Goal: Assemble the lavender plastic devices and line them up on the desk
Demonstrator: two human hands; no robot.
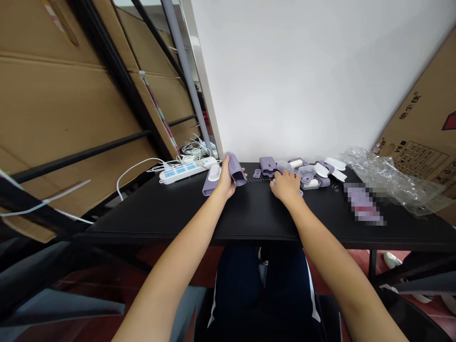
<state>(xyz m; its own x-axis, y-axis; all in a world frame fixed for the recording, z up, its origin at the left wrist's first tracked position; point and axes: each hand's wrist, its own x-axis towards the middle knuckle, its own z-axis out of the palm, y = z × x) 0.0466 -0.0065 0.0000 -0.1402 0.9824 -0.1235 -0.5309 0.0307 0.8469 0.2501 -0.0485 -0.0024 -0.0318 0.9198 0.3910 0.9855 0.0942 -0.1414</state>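
Note:
My left hand (226, 179) is wrapped round a purple perforated housing (235, 169), tilted with its open end toward me. Just left of it, a purple case with a white oval piece (214, 173) lies on the black table (249, 213). My right hand (286, 185) reaches down to the parts at the table's back, fingers bent; whatever they touch is mostly hidden. Behind it are a purple box-shaped part (268, 165) and clear covers (305, 171). Small springs (257, 180) lie between my hands, beside a flat purple piece (257, 173). Purple and white parts (322, 169) are heaped to the right.
A white power strip (187, 171) with cables is at the back left. Clear plastic wrap (395, 183) and a pixelated purple item (362, 203) lie at the right. A white wall (302, 80) stands behind, and a cardboard box (423, 123) leans at the right.

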